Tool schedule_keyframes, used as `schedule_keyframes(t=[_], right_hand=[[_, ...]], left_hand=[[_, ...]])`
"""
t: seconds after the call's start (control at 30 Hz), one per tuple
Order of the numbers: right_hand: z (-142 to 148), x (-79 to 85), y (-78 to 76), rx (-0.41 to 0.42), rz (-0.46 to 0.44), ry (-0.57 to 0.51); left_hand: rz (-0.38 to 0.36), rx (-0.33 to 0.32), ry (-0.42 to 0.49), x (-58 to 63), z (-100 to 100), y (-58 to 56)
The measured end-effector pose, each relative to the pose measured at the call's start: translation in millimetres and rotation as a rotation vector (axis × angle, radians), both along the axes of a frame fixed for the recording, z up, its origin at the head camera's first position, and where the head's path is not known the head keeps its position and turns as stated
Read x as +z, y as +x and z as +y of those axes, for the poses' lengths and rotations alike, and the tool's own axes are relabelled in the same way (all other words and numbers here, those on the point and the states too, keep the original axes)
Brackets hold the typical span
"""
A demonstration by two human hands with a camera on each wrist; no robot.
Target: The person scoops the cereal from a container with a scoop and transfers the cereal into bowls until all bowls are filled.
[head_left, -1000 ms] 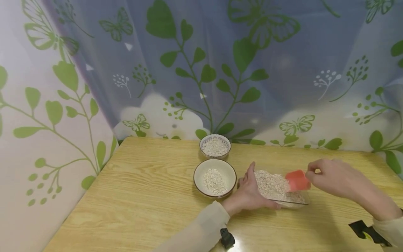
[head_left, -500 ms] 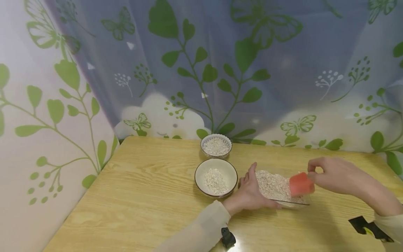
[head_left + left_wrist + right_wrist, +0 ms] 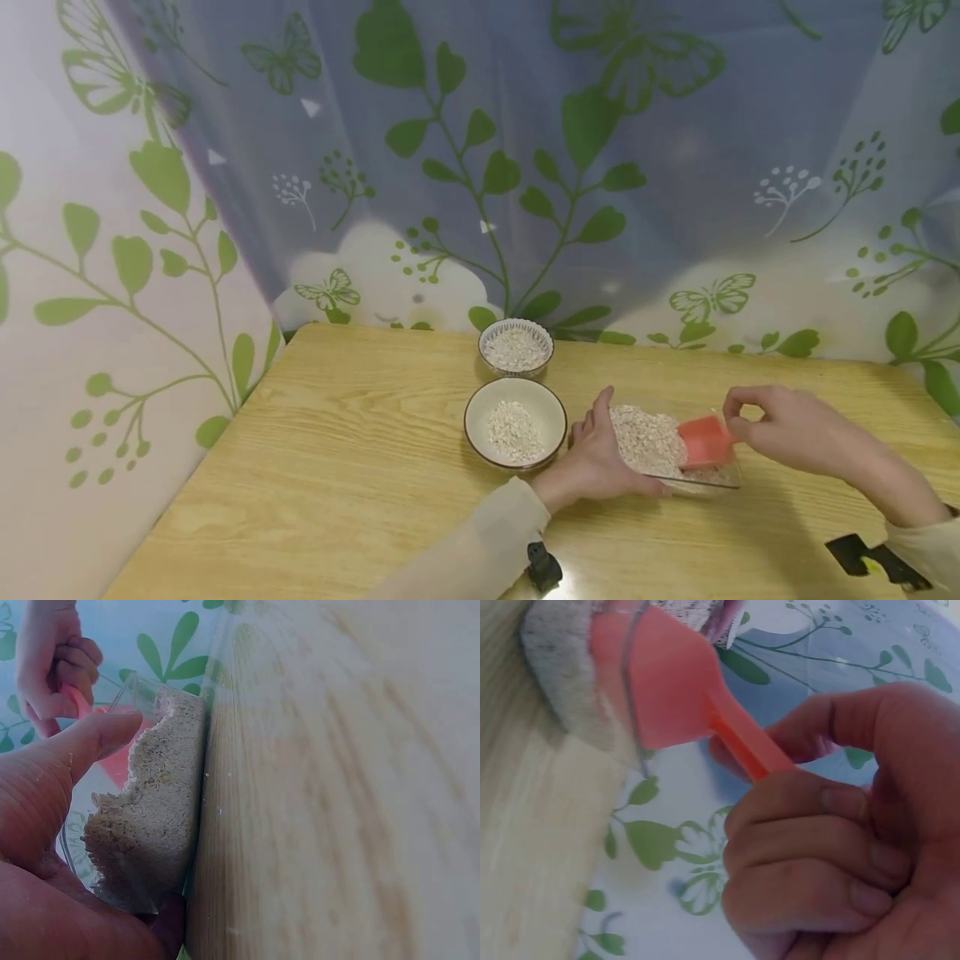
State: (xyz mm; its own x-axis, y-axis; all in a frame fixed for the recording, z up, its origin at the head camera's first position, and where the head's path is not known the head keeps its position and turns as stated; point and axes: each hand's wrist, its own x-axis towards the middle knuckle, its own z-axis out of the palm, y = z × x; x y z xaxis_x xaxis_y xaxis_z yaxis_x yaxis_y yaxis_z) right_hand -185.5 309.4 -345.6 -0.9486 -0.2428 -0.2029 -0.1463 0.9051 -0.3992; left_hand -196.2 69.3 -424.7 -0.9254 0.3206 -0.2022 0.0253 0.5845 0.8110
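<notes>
My right hand [image 3: 795, 429] holds a red plastic scoop [image 3: 707, 442] by its short handle, fingers curled in the right wrist view. The scoop's front edge is down in the pale oat flakes [image 3: 648, 437] that fill a clear glass container [image 3: 701, 483]. From the left, my left hand [image 3: 592, 462] grips this container, its thumb along the near side and its fingers at the left end. In the left wrist view the thumb [image 3: 105, 735] lies over the glass, with oats heaped behind the wall.
Left of the container stands a cream bowl [image 3: 472, 408] with a dark rim and a small heap of oats. Behind it is a smaller patterned bowl [image 3: 483, 360], also holding oats. The wooden table [image 3: 337, 433] meets a leaf-printed cloth [image 3: 510, 125] at the back.
The scoop first drew back slightly right and tipped, then moved left and lower into the oats with my right hand. My left hand and the container have stayed put.
</notes>
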Motion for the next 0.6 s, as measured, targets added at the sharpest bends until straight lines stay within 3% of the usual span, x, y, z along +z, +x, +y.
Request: schedule_keyframes(t=[0.33, 0.6], right_hand=[[2, -32.1, 3.9, 0.013, 0.052, -0.215], [-3, -41.6, 9.9, 0.027, 0.089, -0.243]], left_hand=[[-0.006, -0.001, -0.014, 0.2, 0, 1.8], [-0.006, -0.011, -0.005, 0.6, 1, 1.4]])
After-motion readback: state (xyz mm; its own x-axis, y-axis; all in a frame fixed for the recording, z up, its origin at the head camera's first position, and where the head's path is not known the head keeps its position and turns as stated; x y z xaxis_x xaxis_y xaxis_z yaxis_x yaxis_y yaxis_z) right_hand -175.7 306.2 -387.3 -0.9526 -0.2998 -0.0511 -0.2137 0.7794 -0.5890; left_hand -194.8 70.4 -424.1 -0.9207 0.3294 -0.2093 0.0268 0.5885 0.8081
